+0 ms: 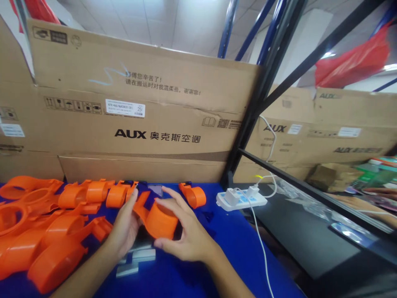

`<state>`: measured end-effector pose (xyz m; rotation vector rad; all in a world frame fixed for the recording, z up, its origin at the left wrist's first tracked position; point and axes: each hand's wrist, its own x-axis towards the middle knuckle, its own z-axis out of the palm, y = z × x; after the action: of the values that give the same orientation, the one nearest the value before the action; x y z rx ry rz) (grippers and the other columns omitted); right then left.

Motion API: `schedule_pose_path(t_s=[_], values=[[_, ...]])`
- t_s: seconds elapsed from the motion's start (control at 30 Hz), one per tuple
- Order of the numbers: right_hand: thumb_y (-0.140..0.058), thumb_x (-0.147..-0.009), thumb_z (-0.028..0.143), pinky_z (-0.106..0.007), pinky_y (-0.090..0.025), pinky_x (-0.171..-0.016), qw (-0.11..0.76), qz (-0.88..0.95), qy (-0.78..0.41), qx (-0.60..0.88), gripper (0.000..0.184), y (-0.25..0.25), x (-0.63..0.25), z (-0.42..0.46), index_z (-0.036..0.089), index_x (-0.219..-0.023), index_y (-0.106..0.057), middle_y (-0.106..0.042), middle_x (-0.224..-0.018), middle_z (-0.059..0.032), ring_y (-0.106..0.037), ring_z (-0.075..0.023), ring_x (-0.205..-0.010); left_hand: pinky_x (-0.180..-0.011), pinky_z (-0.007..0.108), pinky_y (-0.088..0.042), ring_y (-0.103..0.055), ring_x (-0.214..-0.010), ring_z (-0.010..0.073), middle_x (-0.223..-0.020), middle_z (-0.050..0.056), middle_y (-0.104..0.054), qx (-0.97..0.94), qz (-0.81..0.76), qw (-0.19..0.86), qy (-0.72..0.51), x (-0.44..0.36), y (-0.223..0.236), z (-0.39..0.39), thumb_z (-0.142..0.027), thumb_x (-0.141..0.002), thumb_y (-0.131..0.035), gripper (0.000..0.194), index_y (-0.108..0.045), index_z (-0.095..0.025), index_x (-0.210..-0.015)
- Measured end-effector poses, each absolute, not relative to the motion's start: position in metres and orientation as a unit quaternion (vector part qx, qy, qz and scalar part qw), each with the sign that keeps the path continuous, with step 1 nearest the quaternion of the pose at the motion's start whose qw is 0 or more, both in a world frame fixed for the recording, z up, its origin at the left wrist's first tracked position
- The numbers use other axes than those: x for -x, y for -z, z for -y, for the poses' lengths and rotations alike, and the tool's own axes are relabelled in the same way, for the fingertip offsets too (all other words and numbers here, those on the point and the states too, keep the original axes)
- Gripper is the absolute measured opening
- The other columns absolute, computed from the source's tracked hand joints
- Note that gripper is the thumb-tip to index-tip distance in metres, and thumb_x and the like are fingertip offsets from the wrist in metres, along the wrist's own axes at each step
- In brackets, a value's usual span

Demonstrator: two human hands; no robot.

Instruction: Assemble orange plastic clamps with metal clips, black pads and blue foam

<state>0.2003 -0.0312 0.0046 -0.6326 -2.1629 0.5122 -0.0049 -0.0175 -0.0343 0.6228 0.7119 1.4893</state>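
Over the blue-covered table, I hold an orange plastic ring with a flat arm [163,220] between both hands. My right hand [192,232] wraps its fingers and thumb around the ring. At the arm end, my left hand [127,227] grips the same part, and its fingertips are partly hidden. Light grey rectangular blocks [144,255] lie on the cloth beneath my hands. Beyond my right fingers sits another orange ring piece [197,197] with a dark bit on its end. Many similar orange pieces [58,265] are heaped to the left of my left hand.
A white power strip [242,200] with plugs and a trailing white cable [262,254] lies at the right. A dark metal rack post [248,120] rises beside it. AUX cardboard [173,116] walls the back. Another person's arm [369,207] shows at the far right.
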Motion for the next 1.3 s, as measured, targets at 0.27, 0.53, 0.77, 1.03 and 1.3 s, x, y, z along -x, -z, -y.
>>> schedule_pose_path(t_s=[0.27,0.53,0.77,1.03,1.3], values=[[-0.085,-0.07,0.06,-0.036,-0.054,-0.074,0.509,0.808,-0.114,0.276,0.05,0.007,-0.199,0.026,0.021,-0.093,-0.063,-0.067,-0.089,-0.0056,-0.064,-0.0219,-0.079,-0.064,0.029,-0.061,-0.073,-0.075,0.0186,-0.096,0.007,-0.074,-0.274,-0.312,0.642,-0.645,0.009,0.037,0.018,-0.036,-0.099,-0.06,0.021,-0.067,-0.019,-0.109],[-0.063,-0.09,0.061,-0.03,-0.048,-0.065,0.669,0.516,-0.029,0.535,0.045,-0.005,-0.269,-0.007,0.018,-0.103,-0.061,-0.066,-0.083,-0.0043,-0.06,-0.0199,-0.07,-0.047,0.024,-0.049,-0.061,-0.058,0.0144,-0.086,0.001,-0.063,-0.275,-0.316,0.672,-0.611,0.012,0.038,0.015,-0.046,-0.094,-0.061,0.031,-0.057,-0.021,-0.113],[-0.048,-0.093,0.07,-0.035,-0.045,-0.072,0.39,0.541,0.051,0.743,0.058,0.005,-0.306,-0.031,0.015,-0.097,-0.066,-0.072,-0.087,-0.0159,-0.067,-0.0318,-0.089,-0.047,0.023,-0.046,-0.056,-0.054,0.0124,-0.078,-0.002,-0.06,-0.352,-0.336,0.629,-0.607,0.009,0.04,0.016,-0.048,-0.091,-0.065,0.031,-0.057,-0.02,-0.101],[-0.043,-0.099,0.062,-0.037,-0.046,-0.074,0.34,0.562,0.044,0.752,0.056,0.02,-0.306,-0.04,0.012,-0.108,-0.068,-0.074,-0.092,-0.0199,-0.071,-0.0333,-0.091,-0.047,0.022,-0.044,-0.058,-0.053,0.0125,-0.075,-0.002,-0.062,-0.415,-0.369,0.582,-0.594,0.006,0.041,0.02,-0.049,-0.089,-0.067,0.035,-0.058,-0.021,-0.107],[-0.048,-0.096,0.047,-0.041,-0.049,-0.081,0.371,0.573,0.074,0.727,0.048,0.019,-0.307,-0.041,0.009,-0.116,-0.069,-0.074,-0.098,-0.0208,-0.07,-0.0348,-0.094,-0.05,0.024,-0.041,-0.057,-0.055,0.0148,-0.071,0.001,-0.064,-0.562,-0.389,0.493,-0.539,-0.004,0.043,0.027,-0.041,-0.087,-0.07,0.021,-0.068,-0.021,-0.093]])
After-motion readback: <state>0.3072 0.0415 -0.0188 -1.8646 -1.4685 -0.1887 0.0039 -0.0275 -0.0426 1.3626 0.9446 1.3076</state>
